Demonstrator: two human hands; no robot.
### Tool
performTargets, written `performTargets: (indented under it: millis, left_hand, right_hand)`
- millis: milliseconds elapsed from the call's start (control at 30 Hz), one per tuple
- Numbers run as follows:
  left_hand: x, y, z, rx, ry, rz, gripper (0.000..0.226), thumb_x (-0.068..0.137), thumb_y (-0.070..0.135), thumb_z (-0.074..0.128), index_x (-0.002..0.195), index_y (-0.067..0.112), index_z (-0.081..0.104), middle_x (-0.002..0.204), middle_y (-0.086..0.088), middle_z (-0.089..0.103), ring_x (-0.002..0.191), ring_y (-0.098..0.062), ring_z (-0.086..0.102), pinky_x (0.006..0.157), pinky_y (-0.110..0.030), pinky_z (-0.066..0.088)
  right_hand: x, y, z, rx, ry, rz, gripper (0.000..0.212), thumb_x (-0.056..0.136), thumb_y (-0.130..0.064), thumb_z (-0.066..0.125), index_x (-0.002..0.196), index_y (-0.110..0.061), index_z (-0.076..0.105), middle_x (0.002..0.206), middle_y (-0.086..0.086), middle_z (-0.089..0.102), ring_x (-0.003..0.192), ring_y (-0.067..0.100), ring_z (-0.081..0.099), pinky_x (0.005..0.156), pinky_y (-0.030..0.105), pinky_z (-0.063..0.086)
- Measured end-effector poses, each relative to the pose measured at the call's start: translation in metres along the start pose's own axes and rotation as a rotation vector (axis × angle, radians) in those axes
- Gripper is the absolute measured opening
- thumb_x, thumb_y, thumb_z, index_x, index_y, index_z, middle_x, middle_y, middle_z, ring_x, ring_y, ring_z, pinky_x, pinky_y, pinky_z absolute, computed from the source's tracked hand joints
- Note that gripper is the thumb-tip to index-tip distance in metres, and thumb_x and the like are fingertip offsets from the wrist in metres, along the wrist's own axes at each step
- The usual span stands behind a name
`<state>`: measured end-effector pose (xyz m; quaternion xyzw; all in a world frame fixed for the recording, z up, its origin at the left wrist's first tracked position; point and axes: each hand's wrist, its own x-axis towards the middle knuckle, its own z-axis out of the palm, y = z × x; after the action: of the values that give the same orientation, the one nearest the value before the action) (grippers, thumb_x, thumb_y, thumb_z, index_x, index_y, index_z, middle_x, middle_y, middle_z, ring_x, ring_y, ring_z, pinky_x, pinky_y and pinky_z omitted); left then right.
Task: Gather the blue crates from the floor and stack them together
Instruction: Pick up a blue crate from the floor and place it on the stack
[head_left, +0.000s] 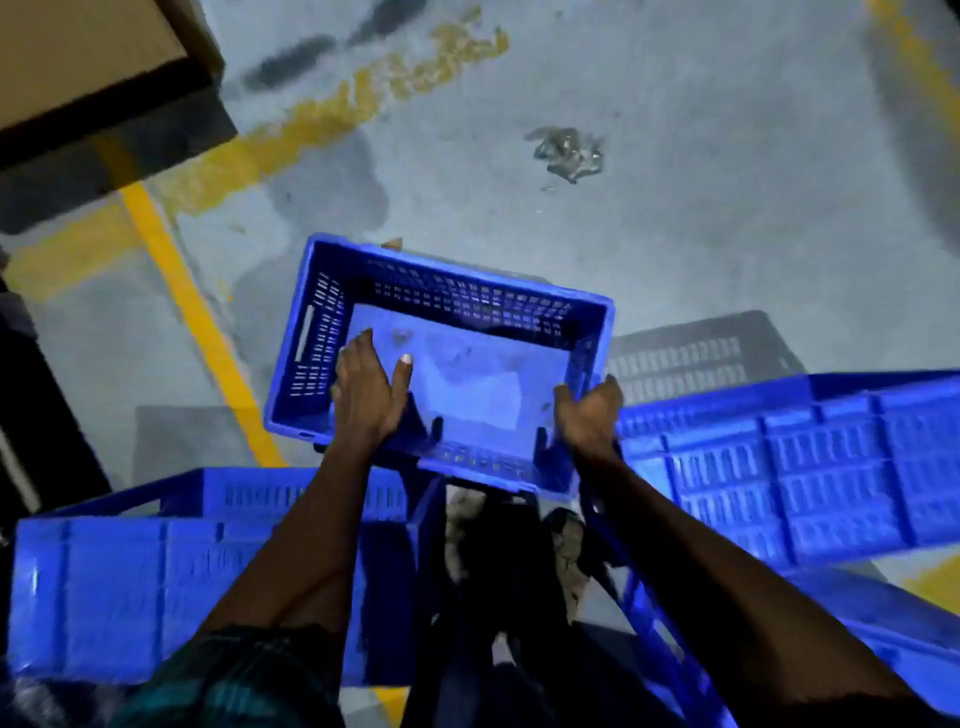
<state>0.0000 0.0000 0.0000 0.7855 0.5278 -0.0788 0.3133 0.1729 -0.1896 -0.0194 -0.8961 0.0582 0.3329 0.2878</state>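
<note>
view: a single head-worn wide-angle camera; no second view shares the scene
direction: looks forward and steeply down at the floor (675, 156)
nearness: close; both forearms enter from the bottom edge and reach to mid-frame
centre of frame: the held blue crate (467, 312), with the left hand (366, 395) and right hand (589, 415) at its near rim
edges: lower left crate (130, 582) and right-side crate (831, 467) are cut off by the frame; lines bend from lens distortion
sharpness: soft, blurred

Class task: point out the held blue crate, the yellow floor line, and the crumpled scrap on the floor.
held blue crate (467, 291): head view, far perforated wall.
yellow floor line (192, 312): head view, mid-stripe.
crumpled scrap (566, 153): head view, its centre.
</note>
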Motion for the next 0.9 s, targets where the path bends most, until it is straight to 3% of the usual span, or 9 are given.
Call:
performTargets:
  millis: [100,200,367,567,733,900]
  left_hand:
    - [0.023,-0.022,0.010,-0.001,0.032,-0.058,0.073,0.098,0.050,0.041,0.153,0.007,0.020,0.158,-0.016,0.024,0.146,-0.034,0.018,0.111,-0.058,0.022]
    - [0.051,-0.049,0.016,0.038,0.041,-0.073,0.076,0.097,0.051,0.044,0.153,0.006,0.018,0.159,-0.017,0.019,0.148,-0.036,0.013,0.111,-0.060,0.020]
    - [0.089,-0.083,0.020,0.123,0.113,-0.130,0.078,0.096,0.053,0.043,0.152,0.004,0.019,0.161,-0.018,0.013,0.149,-0.038,0.006,0.112,-0.062,0.019]
    - [0.097,-0.090,0.029,0.181,0.213,-0.096,0.081,0.096,0.053,0.044,0.155,0.007,0.012,0.163,-0.016,0.001,0.149,-0.039,0.003,0.113,-0.058,0.019]
    - [0.109,-0.096,0.021,0.092,0.224,-0.301,0.091,0.091,0.048,0.056,0.152,0.000,0.010,0.157,-0.022,0.019,0.145,-0.039,0.017,0.114,-0.056,0.016]
    - [0.114,-0.087,0.008,0.032,0.224,-0.431,0.096,0.083,0.054,0.064,0.148,-0.003,0.021,0.149,-0.024,0.032,0.138,-0.041,0.032,0.112,-0.052,0.024]
  right_hand:
    - [0.027,0.003,0.017,-0.103,0.086,0.225,0.072,0.089,-0.035,0.061,0.132,0.020,0.039,0.138,0.034,0.042,0.133,0.045,0.038,0.111,0.048,0.033]
    - [0.045,0.007,0.032,-0.001,0.080,0.351,0.064,0.087,-0.034,0.059,0.129,0.011,0.043,0.135,0.027,0.045,0.126,0.043,0.046,0.100,0.045,0.043]
    - [0.065,0.016,0.052,-0.016,0.119,0.344,0.058,0.084,-0.026,0.062,0.128,0.004,0.040,0.134,0.026,0.049,0.120,0.042,0.052,0.088,0.041,0.044]
    - [0.072,0.027,0.062,-0.074,0.228,0.311,0.056,0.083,-0.021,0.062,0.127,0.007,0.039,0.132,0.031,0.049,0.120,0.047,0.052,0.097,0.049,0.044]
    - [0.069,0.025,0.063,-0.072,0.245,0.271,0.054,0.085,-0.019,0.061,0.127,0.007,0.039,0.133,0.030,0.050,0.119,0.047,0.053,0.096,0.047,0.045]
    - [0.065,0.022,0.056,-0.017,0.196,0.283,0.052,0.087,-0.020,0.060,0.128,0.006,0.042,0.134,0.027,0.051,0.121,0.044,0.053,0.095,0.044,0.044]
